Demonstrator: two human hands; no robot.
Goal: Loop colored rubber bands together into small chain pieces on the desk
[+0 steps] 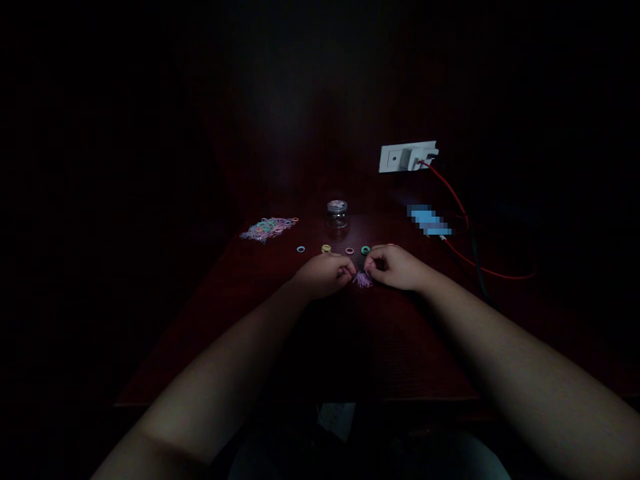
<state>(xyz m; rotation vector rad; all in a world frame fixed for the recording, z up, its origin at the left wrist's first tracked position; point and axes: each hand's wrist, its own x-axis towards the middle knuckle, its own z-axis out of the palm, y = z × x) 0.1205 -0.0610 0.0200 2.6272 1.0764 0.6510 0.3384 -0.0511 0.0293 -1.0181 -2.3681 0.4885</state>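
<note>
On the dark red table, a small bunch of purple hair ties (363,279) lies between my two hands. My left hand (325,275) is closed in a pinch at the bunch's left side; what its fingertips hold is too small to make out. Pinched at the right side, my right hand (397,267) has a thin purple strand at its fingertips, seemingly one hair tie. Just beyond the hands sit a blue hair tie (301,249), yellow hair ties (326,248), a pink hair tie (349,251) and a green hair tie (365,250), in a row.
A mixed pile of pastel hair ties (269,229) lies at the back left. Behind the row stands a clear lidded jar (337,215). At the right, a blurred-out phone-like device (429,220) connects to a red cable (480,269) from the wall socket (395,159).
</note>
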